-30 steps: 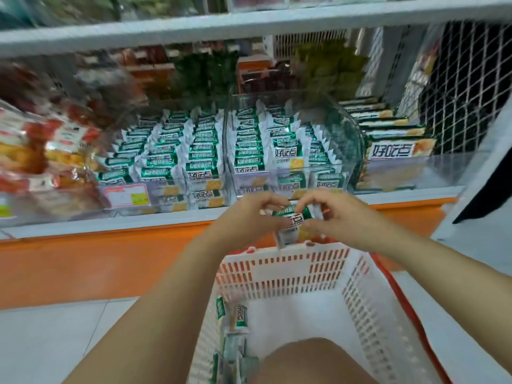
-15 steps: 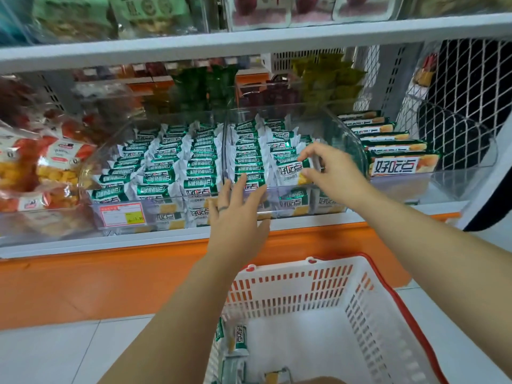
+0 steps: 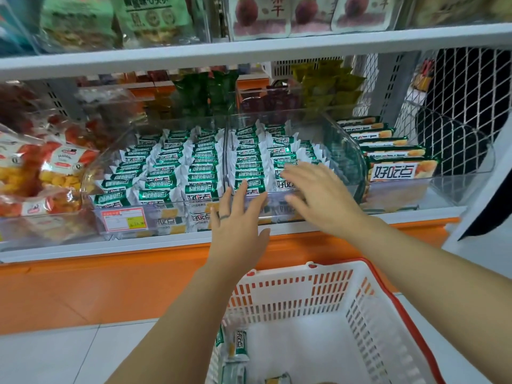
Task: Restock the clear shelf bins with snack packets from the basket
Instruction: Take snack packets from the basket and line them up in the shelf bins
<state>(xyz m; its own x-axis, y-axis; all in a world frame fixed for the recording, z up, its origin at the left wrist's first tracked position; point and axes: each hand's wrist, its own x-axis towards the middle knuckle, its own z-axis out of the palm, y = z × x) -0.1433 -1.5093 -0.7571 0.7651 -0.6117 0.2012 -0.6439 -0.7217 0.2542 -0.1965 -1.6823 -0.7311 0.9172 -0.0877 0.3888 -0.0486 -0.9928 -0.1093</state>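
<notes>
Over clear bin (image 3: 343,139), both hands spread, empty: left hand (image 3: 238,225), right hand (image 3: 318,198); packets (image 3: 249,162) read 好吃点.

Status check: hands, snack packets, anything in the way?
Both hands open, empty: left hand, right hand over right bin. Packets remain in basket. Nothing blocking.

Two clear bins (image 3: 343,139) sit side by side on the middle shelf (image 3: 415,214), both packed with rows of snack packets (image 3: 199,173). Left of them lie bagged snacks (image 3: 41,176); right of them a third bin holds stacked boxes (image 3: 399,162). Another shelf (image 3: 249,48) runs above, with bags standing on it. Below and in front stands the basket (image 3: 332,289), a few packets (image 3: 241,342) lying in its near left corner. Both hands reach over the basket: the left hand (image 3: 238,225) at the right bin's front wall, the right hand (image 3: 318,195) over that bin's front packets.
</notes>
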